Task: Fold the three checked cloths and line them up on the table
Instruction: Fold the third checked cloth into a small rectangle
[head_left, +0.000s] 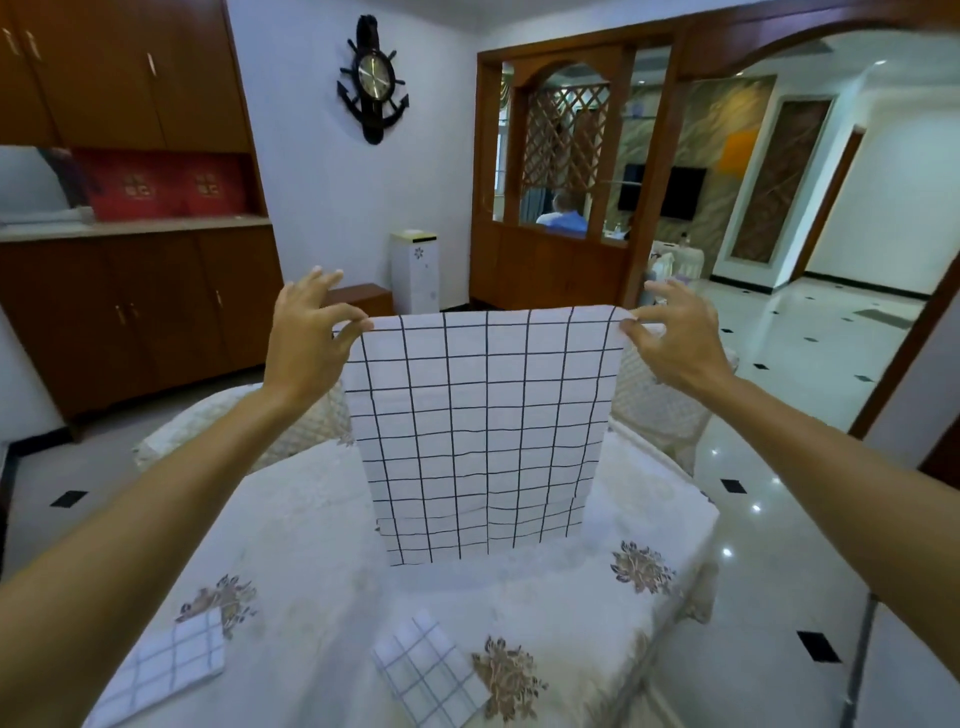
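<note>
head view: the third cloth (478, 436) is held up above the table (311, 530), with its lower edge hanging just over the surface. its 2 top corners are pinched, 1 by the left hand (306, 332) and 1 by the right hand (675, 338), thumb against forefinger and the other fingers spread. a second edge is seen near the bottom, so the cloth is judged to be doubled once already. 2 finished squares are laid at the near edge, well apart: the left folded cloth (171, 660) and the middle folded cloth (431, 670). the folding of the last of 3 is judged to be the step in hand. next, the corners would need to be brought together with edges matched, and the packet set to the right of the others, in line.

the table is covered with a pale quilted spread with brown flower patches. covered chairs (311, 421) are placed at its far side. brown cabinets (130, 312), a wall clock (373, 78) and a glossy tiled floor (779, 467) are seen beyond.
</note>
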